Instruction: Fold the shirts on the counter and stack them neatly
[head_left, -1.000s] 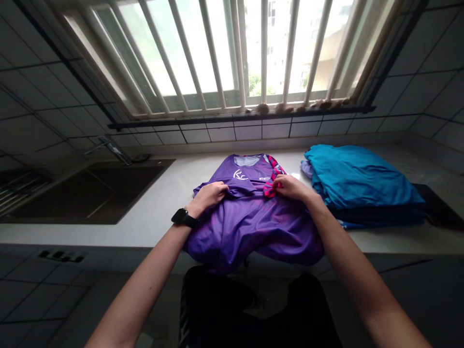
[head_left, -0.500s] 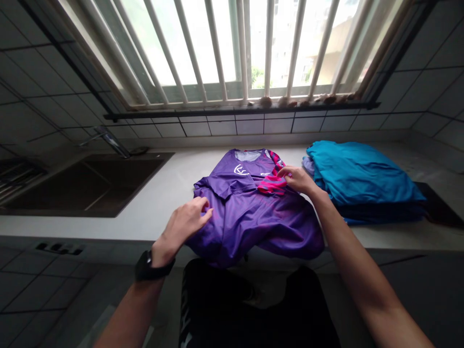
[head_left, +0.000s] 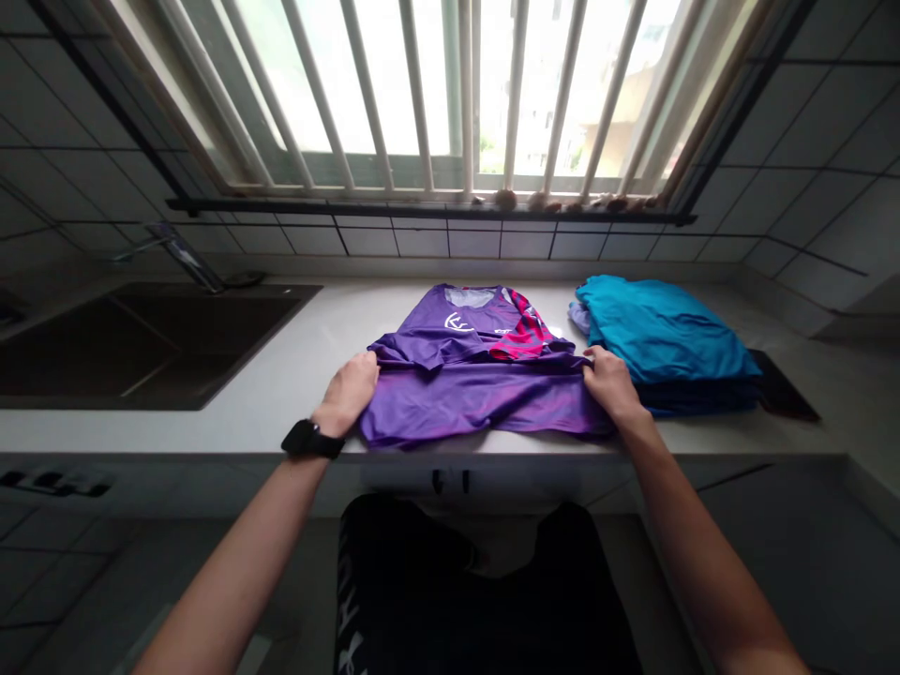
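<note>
A purple sports shirt [head_left: 478, 394] with a white logo and pink-striped sleeve lies on the white counter [head_left: 302, 375] in front of me. Its lower half is folded up onto the counter. My left hand [head_left: 350, 389], with a black watch on the wrist, grips the shirt's left edge, fingers curled on the fabric. At the shirt's right edge, my right hand [head_left: 610, 384] is closed on the cloth in the same way.
A stack of folded blue garments [head_left: 661, 337] sits right of the shirt, with a dark mat [head_left: 784, 398] beyond it. A dark sink [head_left: 141, 342] with a faucet [head_left: 179, 253] lies at left. A barred window [head_left: 450, 94] spans the tiled back wall.
Both hands left the sleeves and moved down to the shirt's sides. The hem that hung over the counter edge now lies folded up on the counter.
</note>
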### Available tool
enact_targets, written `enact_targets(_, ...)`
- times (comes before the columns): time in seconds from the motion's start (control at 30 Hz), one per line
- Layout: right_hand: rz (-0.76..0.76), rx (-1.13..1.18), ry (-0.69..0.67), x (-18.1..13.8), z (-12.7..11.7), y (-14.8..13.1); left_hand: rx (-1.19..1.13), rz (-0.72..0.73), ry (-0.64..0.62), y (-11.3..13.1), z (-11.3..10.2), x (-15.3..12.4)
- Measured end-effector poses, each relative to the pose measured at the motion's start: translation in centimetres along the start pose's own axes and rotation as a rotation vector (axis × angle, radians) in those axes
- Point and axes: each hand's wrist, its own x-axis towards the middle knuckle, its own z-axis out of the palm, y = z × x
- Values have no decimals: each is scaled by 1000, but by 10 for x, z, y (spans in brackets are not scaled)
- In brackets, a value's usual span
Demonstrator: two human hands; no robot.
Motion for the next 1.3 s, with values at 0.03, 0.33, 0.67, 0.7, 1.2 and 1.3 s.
enact_targets(0.03,8,-30,18,0,-1,-3,14,-29,-16,1,-5,5)
enact_targets(0.33,-575,59,-379,-90,-22,-10,-342,612,-69,-2,-9,-65)
enact_targets(0.67,-578,269,-320,-106,-32,3,-639,633,62,-35,15,-105)
enact_targets(0.7,-537,307,-268,-106,-37,1,-643,570,98,-35,10,-108)
enact_targets(1.2,-420,517,-503,-71,-156,-10,-869,-9,462,-46,-99,-131)
enact_targets(1.3,-378,529,-485,-17,-153,-27,-731,22,508,-37,-121,-85)
